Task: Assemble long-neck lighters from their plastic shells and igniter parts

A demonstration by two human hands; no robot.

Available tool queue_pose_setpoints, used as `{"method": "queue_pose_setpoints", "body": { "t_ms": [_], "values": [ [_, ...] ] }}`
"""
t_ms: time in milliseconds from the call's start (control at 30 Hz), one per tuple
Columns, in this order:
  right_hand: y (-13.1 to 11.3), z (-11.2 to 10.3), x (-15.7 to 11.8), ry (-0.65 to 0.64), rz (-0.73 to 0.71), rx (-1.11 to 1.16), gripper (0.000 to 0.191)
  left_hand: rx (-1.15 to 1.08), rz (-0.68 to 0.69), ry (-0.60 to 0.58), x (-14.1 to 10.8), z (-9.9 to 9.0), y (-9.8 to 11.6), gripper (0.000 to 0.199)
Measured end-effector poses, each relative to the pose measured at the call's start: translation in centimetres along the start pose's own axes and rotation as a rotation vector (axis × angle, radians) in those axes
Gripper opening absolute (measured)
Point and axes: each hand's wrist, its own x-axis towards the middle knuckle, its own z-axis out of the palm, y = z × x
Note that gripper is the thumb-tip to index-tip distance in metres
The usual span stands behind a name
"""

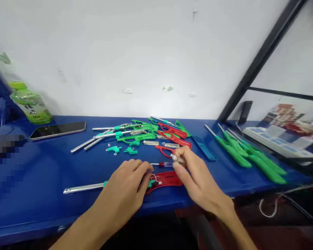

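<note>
A partly assembled long-nose lighter lies across the front of the desk: a red half-shell (169, 178), a teal collar and a silver tube (83, 188). My left hand (127, 180) is closed over its middle, hiding much of the collar; thin white wires and a black part show beside the fingertips. Just right of it, my right hand (198, 177) pinches a small lighter fuel tank (179, 160) with a white tip, mostly covered by the fingers. Between the hands lies a screwdriver (165, 164) with a red and clear handle.
Behind the hands are loose green shells (143, 137), red shells (176, 130), tubes and teal triggers (114, 149). Green lighters (261, 159) lie at right near a black frame post (261, 59). A phone (58, 130) and bottle (30, 104) stand at left; a white wall rises behind.
</note>
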Motion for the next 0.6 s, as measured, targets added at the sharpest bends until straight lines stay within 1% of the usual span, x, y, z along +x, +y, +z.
{"method": "queue_pose_setpoints", "body": {
  "t_ms": [133, 233, 333, 433, 600],
  "values": [
    [1.0, -0.2, -0.3, 0.028, -0.044, -0.060, 0.017, -0.039, 0.026, 0.035, -0.3, -0.2, 0.2, 0.023],
    [1.4, -0.1, -0.2, 0.012, -0.115, -0.091, 0.016, -0.049, 0.055, 0.082, -0.5, -0.2, 0.1, 0.021],
    [1.4, 0.1, -0.1, -0.030, -0.164, -0.114, 0.017, -0.048, 0.072, 0.102, -0.6, 0.0, -0.2, 0.018],
    [1.4, 0.1, -0.2, -0.094, -0.182, -0.171, 0.020, -0.056, 0.081, 0.106, -0.5, 0.1, -0.3, 0.017],
    [1.5, 0.2, -0.2, -0.124, -0.208, -0.214, 0.021, -0.027, 0.122, 0.114, -0.2, 0.1, -0.4, 0.020]
  ]
}}
